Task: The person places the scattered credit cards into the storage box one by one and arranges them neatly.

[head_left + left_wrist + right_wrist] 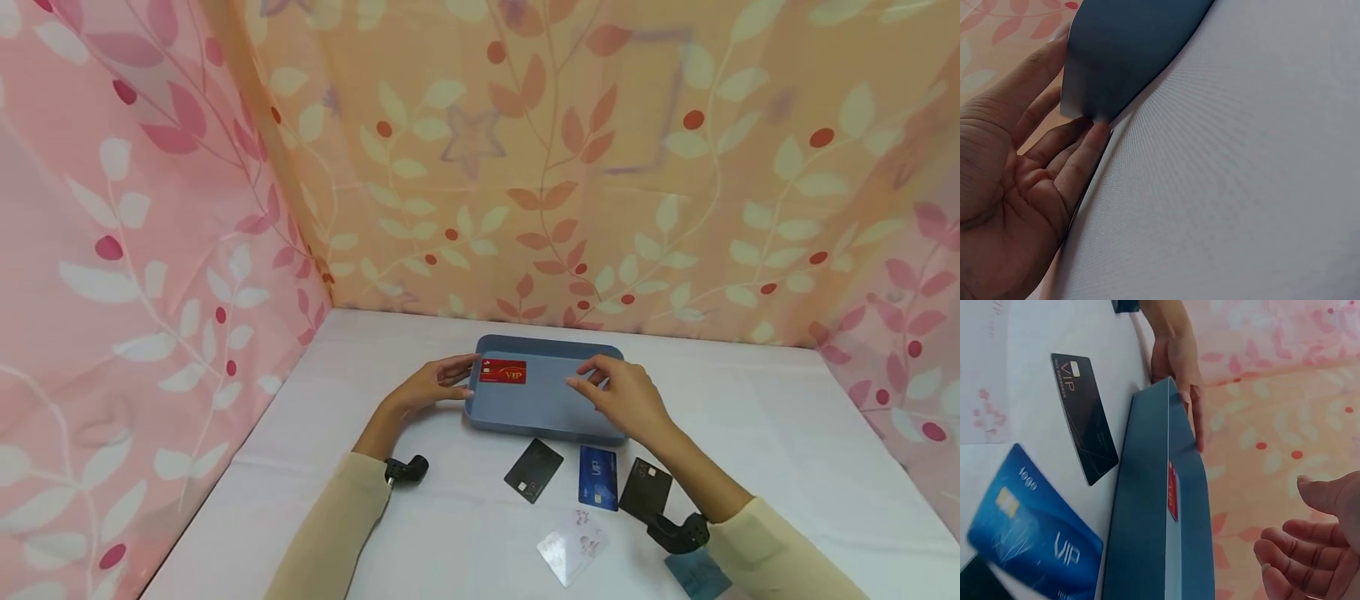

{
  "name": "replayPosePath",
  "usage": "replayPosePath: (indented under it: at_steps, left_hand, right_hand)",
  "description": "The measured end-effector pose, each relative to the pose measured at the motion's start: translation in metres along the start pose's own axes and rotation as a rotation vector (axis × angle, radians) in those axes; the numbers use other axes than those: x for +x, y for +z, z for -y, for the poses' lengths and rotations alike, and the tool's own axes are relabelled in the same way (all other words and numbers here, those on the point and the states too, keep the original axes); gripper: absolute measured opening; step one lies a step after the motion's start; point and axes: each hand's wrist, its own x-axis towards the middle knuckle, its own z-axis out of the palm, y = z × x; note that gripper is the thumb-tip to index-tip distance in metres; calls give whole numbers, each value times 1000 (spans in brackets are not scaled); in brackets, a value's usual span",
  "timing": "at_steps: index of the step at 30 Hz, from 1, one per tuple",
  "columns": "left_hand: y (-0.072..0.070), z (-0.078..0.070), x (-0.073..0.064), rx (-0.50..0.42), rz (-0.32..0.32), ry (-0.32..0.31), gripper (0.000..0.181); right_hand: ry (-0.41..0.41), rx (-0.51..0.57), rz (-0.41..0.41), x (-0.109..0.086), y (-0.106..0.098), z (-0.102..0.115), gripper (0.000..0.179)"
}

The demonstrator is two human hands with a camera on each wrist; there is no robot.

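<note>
A shallow blue-grey tray (543, 404) lies on the white table, with a red VIP card (502, 372) inside at its left end. My left hand (435, 383) rests at the tray's left end, its fingertips (1099, 134) touching the outside of the wall. Over the right part of the tray hovers my right hand (622, 396), fingers loosely bent and nothing between them. In front of the tray lie a black card (534, 471), a blue VIP card (597, 477) and a second dark card (646, 490).
Nearer the front are a clear card (573, 546) with a faint print and a teal card (697, 573), partly hidden by my right wrist. A leaf-patterned curtain (465, 208) stands behind the table, with pink cloth (150, 275) along the left side.
</note>
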Motion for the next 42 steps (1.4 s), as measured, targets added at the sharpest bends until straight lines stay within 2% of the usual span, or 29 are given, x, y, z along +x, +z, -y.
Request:
replayPosePath:
  at_steps: [4, 13, 23, 32, 37, 42]
  left_hand:
    - [1, 0, 0, -10, -13, -7, 76]
    - [0, -1, 1, -6, -8, 0, 74]
    - [0, -2, 1, -16, -19, 0, 73]
    - [4, 5, -5, 12, -16, -26, 77]
    - [3, 6, -2, 24, -14, 2, 76]
    - [1, 5, 1, 21, -20, -8, 75]
  right_hand:
    - [5, -32, -4, -15, -11, -5, 32]
    - [69, -132, -4, -54, -31, -20, 35]
    - [187, -212, 83, -87, -49, -32, 46]
    - [308, -226, 162, -119, -48, -50, 55]
    - [364, -221, 196, -129, -50, -59, 64]
    - [407, -223, 246, -141, -49, -68, 73]
